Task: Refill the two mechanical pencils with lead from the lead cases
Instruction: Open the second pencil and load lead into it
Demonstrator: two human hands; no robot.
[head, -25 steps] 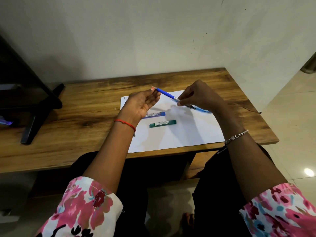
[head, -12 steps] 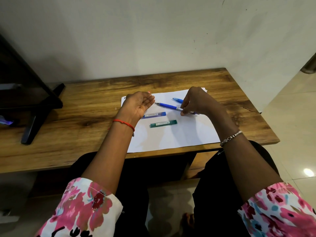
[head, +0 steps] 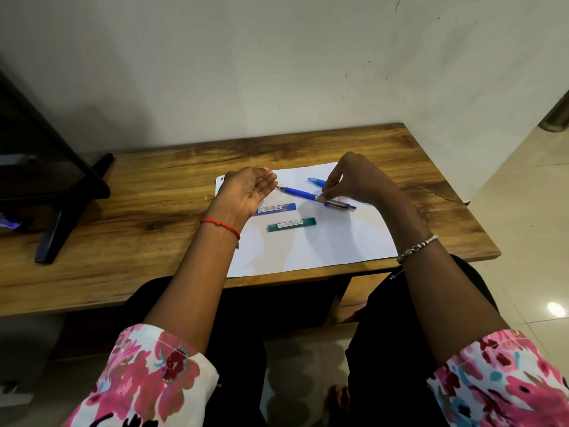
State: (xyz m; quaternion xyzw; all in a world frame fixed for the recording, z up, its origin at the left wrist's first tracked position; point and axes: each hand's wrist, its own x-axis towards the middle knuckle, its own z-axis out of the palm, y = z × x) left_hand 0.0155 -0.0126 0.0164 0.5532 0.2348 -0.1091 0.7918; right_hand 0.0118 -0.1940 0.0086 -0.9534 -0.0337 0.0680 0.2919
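Well, it is hard to say from here how far the refilling has got. The blue lead case (head: 275, 208) and the green lead case (head: 291, 224) both lie flat on the sheet of white paper (head: 323, 245), near the middle of the wooden surface (head: 154, 211). Neither is in a hand, and I see no loose lead. The dark blue mechanical pencil (head: 300, 193) looks whole, its cap end in place. My guess is that at least one pencil is still to be loaded, perhaps both.

The right hand (head: 354, 180) has a narrow grip: thumb and fingertips pinch that pencil just behind its middle, low over the paper or resting on it. I cannot tell which. Its long axis runs almost straight across the surface, with the writing tip pointing left, close to the fingers of the left hand (head: 246, 192), and the clip end off to the right, slightly nearer the person. The left hand lies palm up and slack, holding nothing.

The lighter blue pencil (head: 315, 181) lies just beyond on the paper with its tip to the left. The rest of it is hidden under the right hand.
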